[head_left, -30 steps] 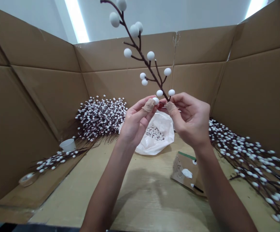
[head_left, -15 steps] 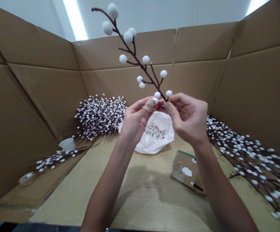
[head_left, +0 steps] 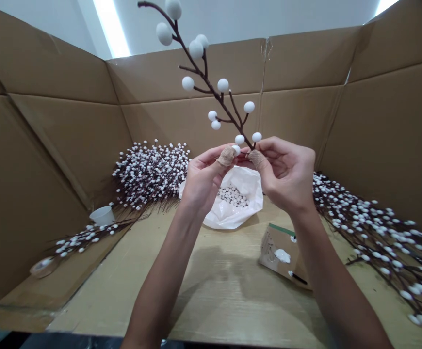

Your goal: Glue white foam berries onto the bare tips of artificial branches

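Note:
An artificial berry branch (head_left: 216,93), dark brown with white berries, slants up to the left in front of me. My right hand (head_left: 285,172) pinches its lower stem between the taped thumb and the fingers. Close beside it, my left hand (head_left: 207,179) is closed on a white berry (head_left: 236,150) at the lower left of the branch, its thumb also wrapped in tan tape. Several twigs end bare, without a berry. Below the hands, a white plastic bag (head_left: 229,218) lies spread open with many loose white berries (head_left: 233,195) in it.
Finished-looking berry branches pile up at the back left (head_left: 153,174) and along the right (head_left: 371,223). On the left are a white cup (head_left: 102,216), a few sprigs (head_left: 83,239) and a tape roll (head_left: 43,267). A cardboard piece with white glue (head_left: 274,269) lies near my right forearm. Cardboard walls (head_left: 196,121) enclose the table.
The branch and both hands sit almost as before; the branch has shifted slightly up and right in view. Both grips stay the same.

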{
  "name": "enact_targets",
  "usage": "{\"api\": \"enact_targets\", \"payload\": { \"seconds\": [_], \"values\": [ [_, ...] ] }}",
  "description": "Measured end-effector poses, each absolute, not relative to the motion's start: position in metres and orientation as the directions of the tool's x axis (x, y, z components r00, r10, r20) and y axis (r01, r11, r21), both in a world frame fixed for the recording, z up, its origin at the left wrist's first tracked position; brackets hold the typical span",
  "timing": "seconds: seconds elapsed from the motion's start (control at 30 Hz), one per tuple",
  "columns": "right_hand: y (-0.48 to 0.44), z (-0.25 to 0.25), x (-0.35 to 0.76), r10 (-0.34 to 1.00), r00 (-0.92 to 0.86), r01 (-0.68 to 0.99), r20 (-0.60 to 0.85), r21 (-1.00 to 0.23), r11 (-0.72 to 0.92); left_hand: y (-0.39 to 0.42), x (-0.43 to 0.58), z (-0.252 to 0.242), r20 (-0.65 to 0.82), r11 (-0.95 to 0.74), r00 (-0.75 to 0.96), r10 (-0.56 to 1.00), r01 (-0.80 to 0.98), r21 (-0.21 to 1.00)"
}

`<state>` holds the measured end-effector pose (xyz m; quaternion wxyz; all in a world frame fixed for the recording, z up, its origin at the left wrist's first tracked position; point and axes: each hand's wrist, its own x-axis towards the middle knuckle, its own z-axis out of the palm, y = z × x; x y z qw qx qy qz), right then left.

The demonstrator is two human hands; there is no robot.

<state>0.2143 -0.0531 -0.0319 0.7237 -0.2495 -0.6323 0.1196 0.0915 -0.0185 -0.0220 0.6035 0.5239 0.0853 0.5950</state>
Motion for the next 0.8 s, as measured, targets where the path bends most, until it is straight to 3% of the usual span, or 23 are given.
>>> {"api": "enact_targets", "payload": {
  "seconds": [0.8],
  "values": [
    [-0.0492, -0.0336, 0.2155, 0.442, 0.199, 0.19, 0.875, -0.477, 0.858, -0.0198, 0.1006, -0.0284, 0.576, -0.358, 0.192, 0.795, -0.618, 0.7]
  ]
}}
